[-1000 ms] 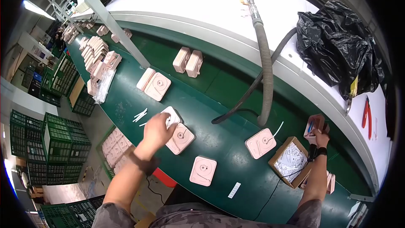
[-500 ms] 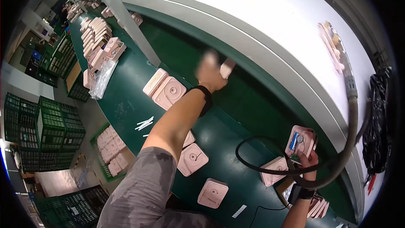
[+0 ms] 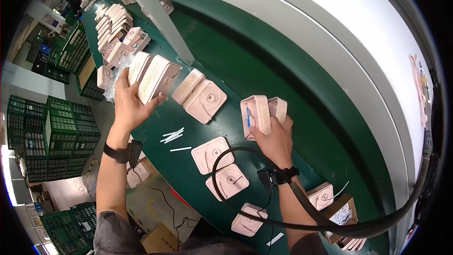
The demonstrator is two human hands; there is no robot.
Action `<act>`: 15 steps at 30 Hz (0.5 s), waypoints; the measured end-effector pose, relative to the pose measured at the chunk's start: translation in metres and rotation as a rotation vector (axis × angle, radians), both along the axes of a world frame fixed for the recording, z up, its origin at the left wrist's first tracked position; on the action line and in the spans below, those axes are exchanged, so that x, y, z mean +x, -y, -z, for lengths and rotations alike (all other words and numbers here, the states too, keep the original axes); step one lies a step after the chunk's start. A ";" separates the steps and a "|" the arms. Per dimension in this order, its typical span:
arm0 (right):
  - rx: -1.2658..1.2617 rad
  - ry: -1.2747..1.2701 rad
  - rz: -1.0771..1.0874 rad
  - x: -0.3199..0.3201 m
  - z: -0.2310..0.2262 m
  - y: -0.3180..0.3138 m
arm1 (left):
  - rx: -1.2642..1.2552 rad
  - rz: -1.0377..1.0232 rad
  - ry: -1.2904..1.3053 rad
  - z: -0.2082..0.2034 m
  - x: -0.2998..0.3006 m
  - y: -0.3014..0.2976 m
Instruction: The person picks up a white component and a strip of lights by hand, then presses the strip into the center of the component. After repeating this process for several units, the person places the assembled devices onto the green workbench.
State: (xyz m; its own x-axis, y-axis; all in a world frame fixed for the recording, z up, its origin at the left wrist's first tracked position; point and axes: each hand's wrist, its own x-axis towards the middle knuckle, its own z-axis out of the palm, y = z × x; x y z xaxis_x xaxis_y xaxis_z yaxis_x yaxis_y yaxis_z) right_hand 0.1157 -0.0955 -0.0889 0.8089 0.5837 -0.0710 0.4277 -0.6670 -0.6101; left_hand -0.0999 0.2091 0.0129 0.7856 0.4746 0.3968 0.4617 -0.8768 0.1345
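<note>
At the left, my left hand (image 3: 128, 108) is closed round a pair of pink plastic cases (image 3: 155, 78) standing on edge side by side, with a gold pattern on their sides. A clear plastic bag (image 3: 112, 82) lies just beyond. Near the middle of the bench, my right hand (image 3: 276, 144) grips another pair of pink cases (image 3: 261, 113). The nearer one is hollow, with a blue part (image 3: 249, 117) inside. Between the hands a pink case (image 3: 206, 101) lies on the green bench, a second patterned piece against it.
Pink cases (image 3: 227, 182) lie along the bench's near side, beside thin white strips (image 3: 173, 135). A black cable loop and grey hose (image 3: 377, 229) hang over my right forearm. A metal post (image 3: 160, 19) rises behind. Stacked pink cases (image 3: 113, 21) fill the far left.
My left hand has come from the bench's far middle to the left and now holds two pink cases. My right hand has moved left and away from me with its case. The view has shifted.
</note>
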 end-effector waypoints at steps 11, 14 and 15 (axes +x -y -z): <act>-0.013 -0.121 -0.294 -0.050 0.008 -0.110 | -0.344 -0.199 -0.313 0.119 0.022 -0.112; 0.065 -0.168 -0.404 -0.060 0.011 -0.140 | -0.424 -0.129 -0.364 0.118 0.021 -0.147; 0.142 -0.273 -0.379 -0.064 0.010 -0.152 | -0.474 -0.097 -0.385 0.118 0.017 -0.160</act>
State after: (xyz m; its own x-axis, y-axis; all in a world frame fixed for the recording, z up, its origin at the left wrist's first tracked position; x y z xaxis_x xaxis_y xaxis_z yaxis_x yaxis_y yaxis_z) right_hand 0.0516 0.0562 -0.0988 0.5004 0.8528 -0.1491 0.4360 -0.3970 -0.8076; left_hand -0.0827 0.3686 -0.1048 0.7750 0.6064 -0.1779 0.6292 -0.7140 0.3071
